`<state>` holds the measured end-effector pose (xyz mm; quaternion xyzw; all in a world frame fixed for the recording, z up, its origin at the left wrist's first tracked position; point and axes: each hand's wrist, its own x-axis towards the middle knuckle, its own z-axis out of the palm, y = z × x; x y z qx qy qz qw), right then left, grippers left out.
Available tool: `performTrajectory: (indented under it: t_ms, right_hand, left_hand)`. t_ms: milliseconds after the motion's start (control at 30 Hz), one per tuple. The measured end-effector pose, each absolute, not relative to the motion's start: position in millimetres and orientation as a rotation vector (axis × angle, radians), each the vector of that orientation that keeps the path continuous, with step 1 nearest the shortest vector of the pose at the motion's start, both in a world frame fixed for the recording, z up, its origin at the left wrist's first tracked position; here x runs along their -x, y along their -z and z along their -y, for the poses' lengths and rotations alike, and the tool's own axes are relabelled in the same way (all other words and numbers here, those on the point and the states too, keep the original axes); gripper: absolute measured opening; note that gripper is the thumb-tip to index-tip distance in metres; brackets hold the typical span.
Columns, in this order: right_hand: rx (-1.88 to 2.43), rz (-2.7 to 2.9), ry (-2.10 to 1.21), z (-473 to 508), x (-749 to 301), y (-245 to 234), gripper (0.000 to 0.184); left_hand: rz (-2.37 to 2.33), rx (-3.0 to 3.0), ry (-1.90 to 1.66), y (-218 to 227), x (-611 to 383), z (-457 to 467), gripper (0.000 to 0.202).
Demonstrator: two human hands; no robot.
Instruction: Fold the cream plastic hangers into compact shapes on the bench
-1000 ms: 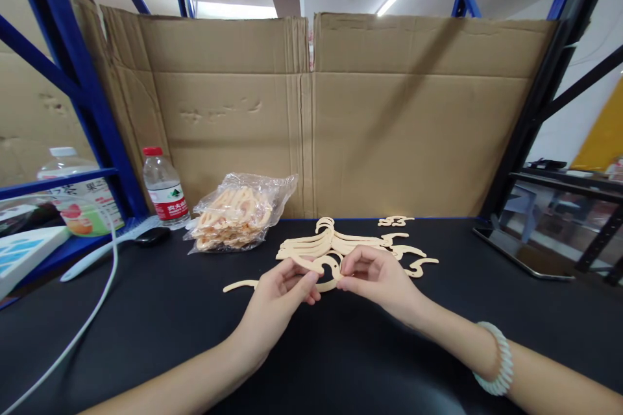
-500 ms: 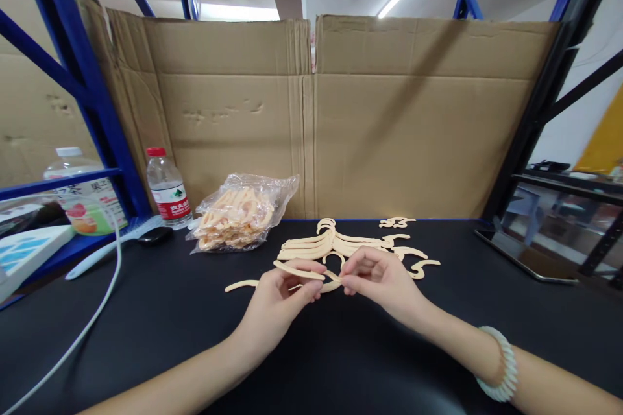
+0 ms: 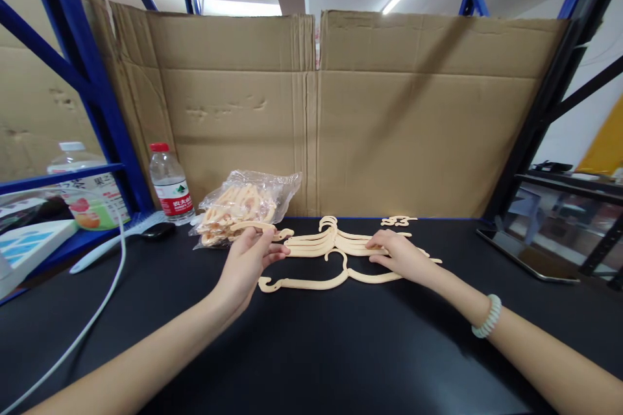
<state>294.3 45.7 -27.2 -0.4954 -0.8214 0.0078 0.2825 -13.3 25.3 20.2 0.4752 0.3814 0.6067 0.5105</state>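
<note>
My left hand (image 3: 246, 262) is closed on a beige plastic hanger arm (image 3: 283, 234), a curved strip with a notched end pointing right, raised above the table. My right hand (image 3: 400, 255) has its fingers apart and slightly bent, over the right side of a stack of beige hangers (image 3: 311, 246); whether it touches them is unclear. In front of the stack lies a single hanger (image 3: 314, 284) with its hook upward and an arm on each side. My right forearm and hand partly cover its right arm and some loose pieces.
A clear bag of beige hanger parts (image 3: 238, 207) stands at the back left, beside a red-capped water bottle (image 3: 171, 185). Small loose pieces (image 3: 396, 221) lie at the back. A white cable (image 3: 114, 272) crosses the left side; a dark tablet-like device (image 3: 528, 256) rests at right. Cardboard (image 3: 413, 130) walls the back.
My hands have moved apart from the middle. The left carries a hanger arm up and left; the right has let go of its piece and moved right. The front hanger now lies uncovered.
</note>
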Motion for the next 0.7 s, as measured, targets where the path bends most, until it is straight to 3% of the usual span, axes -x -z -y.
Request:
performTrajectory:
  t_ms: [500, 700]
  right_hand:
    - [1.326, 2.182, 0.033, -48.7, -286.6, 28.5, 0.016]
    - [1.305, 2.022, 0.029, -41.1, -294.8, 11.7, 0.006]
  left_hand:
    - [-0.940, -1.286, -1.372, -9.6, 7.9, -18.0, 0.039]
    - [-0.953, -1.342, -1.429, -12.0, 10.3, -19.6, 0.031]
